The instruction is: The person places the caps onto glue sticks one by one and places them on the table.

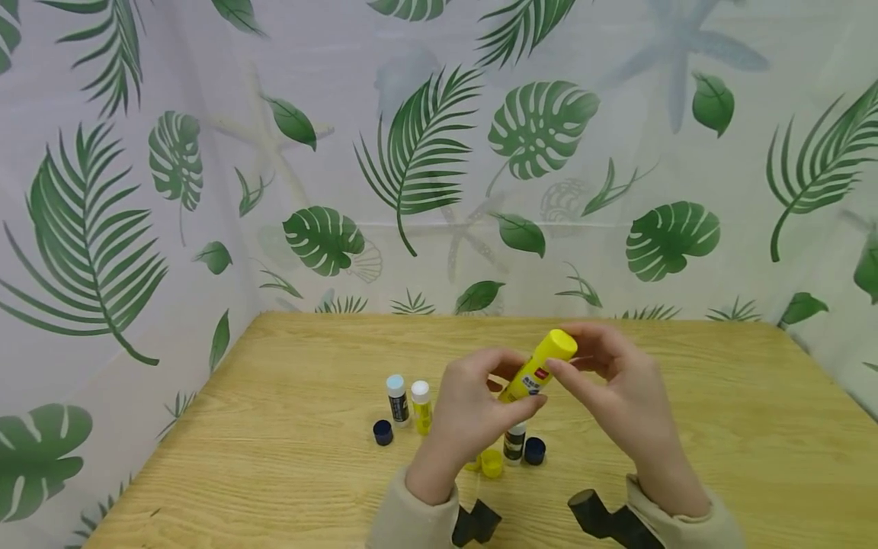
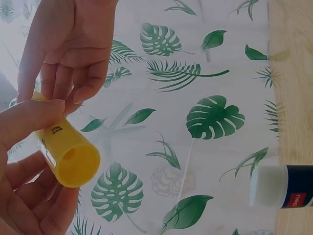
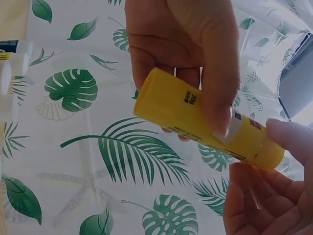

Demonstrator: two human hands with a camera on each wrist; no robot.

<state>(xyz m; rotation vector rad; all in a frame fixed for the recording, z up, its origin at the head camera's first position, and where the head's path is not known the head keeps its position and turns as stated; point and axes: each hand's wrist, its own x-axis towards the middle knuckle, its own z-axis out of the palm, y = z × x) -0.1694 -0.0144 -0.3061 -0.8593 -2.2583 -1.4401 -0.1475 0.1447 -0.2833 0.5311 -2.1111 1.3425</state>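
Note:
A yellow glue stick (image 1: 538, 372) with a printed label is held tilted above the table between both hands. My left hand (image 1: 473, 396) grips its lower part, thumb along the near side. At the upper end, my right hand (image 1: 620, 396) pinches the tube between thumb and fingers. The left wrist view shows the hollow lower end of the glue stick (image 2: 73, 161). In the right wrist view, the left thumb lies across the label of the glue stick (image 3: 195, 120).
Behind the left hand stand a dark tube (image 1: 398, 404) with a pale blue top and a yellow tube (image 1: 421, 412) with a white top. Another dark tube (image 1: 514, 444) stands nearer. Dark caps (image 1: 382, 433) and a yellow cap (image 1: 491, 463) lie on the wooden table (image 1: 274, 457).

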